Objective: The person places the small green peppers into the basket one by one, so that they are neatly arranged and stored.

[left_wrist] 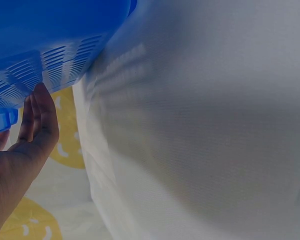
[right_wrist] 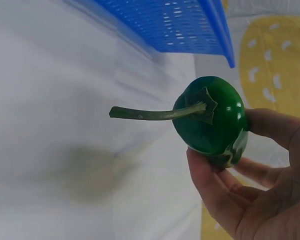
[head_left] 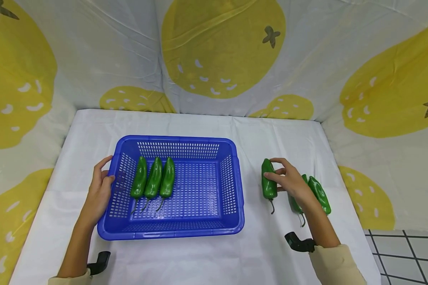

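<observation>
Here, green pepper [head_left: 269, 190] in right hand [head_left: 289, 181], far from left hand [head_left: 100, 192]

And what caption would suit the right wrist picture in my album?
A right hand grips a green pepper, its stem in full view, with a blue basket nearby.

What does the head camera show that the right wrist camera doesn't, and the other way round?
Only the head view shows the left hand at one side of the blue basket, three green peppers inside it, and two more peppers lying on the white cloth.

Only the right wrist view shows the held pepper's star-shaped cap face-on, and the outer side of the basket wall nearest that pepper.

Both show the right hand gripping the held pepper, the basket, the white cloth and the yellow-patterned fabric.
</observation>
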Motion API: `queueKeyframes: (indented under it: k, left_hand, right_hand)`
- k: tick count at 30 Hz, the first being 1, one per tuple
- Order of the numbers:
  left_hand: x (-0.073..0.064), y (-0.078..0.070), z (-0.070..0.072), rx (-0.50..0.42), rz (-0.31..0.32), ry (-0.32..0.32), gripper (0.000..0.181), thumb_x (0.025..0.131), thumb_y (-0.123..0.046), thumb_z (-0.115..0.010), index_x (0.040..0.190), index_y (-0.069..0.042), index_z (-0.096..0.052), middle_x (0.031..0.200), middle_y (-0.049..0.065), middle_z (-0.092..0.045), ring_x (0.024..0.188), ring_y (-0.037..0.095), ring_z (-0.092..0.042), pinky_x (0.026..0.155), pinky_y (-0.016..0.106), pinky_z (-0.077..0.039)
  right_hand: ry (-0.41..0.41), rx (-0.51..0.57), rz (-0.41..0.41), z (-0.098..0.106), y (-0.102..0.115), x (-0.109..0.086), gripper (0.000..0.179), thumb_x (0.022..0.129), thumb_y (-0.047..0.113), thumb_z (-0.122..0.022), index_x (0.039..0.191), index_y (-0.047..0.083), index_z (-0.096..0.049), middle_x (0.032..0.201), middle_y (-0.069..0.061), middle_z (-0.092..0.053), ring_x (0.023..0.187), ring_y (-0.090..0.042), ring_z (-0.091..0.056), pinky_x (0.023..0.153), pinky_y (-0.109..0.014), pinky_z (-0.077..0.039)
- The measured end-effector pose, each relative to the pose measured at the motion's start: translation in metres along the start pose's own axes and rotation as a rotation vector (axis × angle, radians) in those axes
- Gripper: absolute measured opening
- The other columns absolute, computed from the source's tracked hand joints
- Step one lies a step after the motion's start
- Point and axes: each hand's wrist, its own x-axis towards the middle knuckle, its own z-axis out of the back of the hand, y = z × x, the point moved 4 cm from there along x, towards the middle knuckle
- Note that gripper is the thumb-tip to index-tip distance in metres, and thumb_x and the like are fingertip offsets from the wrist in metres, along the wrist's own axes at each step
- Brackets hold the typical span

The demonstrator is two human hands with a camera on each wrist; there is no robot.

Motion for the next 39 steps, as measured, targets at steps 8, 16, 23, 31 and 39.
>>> queueKeyframes:
  k: [8,16,23,31,39]
  left_hand:
    - [0.0,0.001,0.0,0.014,-0.005,-0.005,0.055,0.105,-0.016,-0.025,0.159,-0.024,-0.015,0.125,0.025,-0.052,0.095,0.022,-0.059,0.069,0.027,-0.051]
    - [0.0,0.0,0.0,0.022,-0.006,-0.01,0.056,0.105,-0.015,-0.024,0.159,-0.023,-0.014,0.124,0.026,-0.052,0.102,0.036,-0.058,0.07,0.025,-0.05]
    - [0.0,0.0,-0.001,0.018,0.002,-0.008,0.056,0.105,-0.016,-0.024,0.159,-0.023,-0.014,0.125,0.026,-0.051,0.103,0.038,-0.057,0.071,0.027,-0.05]
    - [-0.001,-0.001,0.0,0.014,0.003,-0.009,0.056,0.105,-0.016,-0.024,0.159,-0.023,-0.014,0.125,0.026,-0.051,0.102,0.039,-0.058,0.071,0.03,-0.051]
    - [-0.001,-0.002,-0.001,0.014,0.013,-0.011,0.056,0.105,-0.016,-0.024,0.159,-0.022,-0.013,0.126,0.028,-0.05,0.104,0.041,-0.057,0.075,0.045,-0.052]
  right_hand:
    - [0.007,0.044,0.04,-0.008,0.028,0.005,0.071,0.094,0.028,-0.068,0.152,0.006,-0.033,0.114,-0.029,-0.057,0.082,-0.027,-0.067,0.072,-0.043,-0.058]
    - [0.031,0.105,0.087,-0.018,0.048,0.016,0.066,0.094,0.024,-0.068,0.15,0.008,-0.036,0.11,-0.028,-0.058,0.081,-0.028,-0.068,0.072,-0.042,-0.058]
    - [0.048,0.118,0.12,-0.033,0.067,0.025,0.065,0.094,0.023,-0.068,0.149,0.008,-0.037,0.109,-0.027,-0.059,0.081,-0.03,-0.069,0.069,-0.041,-0.058]
    - [0.096,0.159,0.149,-0.053,0.089,0.03,0.063,0.093,0.021,-0.069,0.147,0.01,-0.039,0.11,-0.026,-0.058,0.082,-0.03,-0.069,0.069,-0.041,-0.058]
    - [0.15,0.18,0.163,-0.072,0.105,0.037,0.064,0.093,0.022,-0.069,0.147,0.01,-0.039,0.112,-0.026,-0.055,0.086,-0.033,-0.068,0.069,-0.042,-0.058]
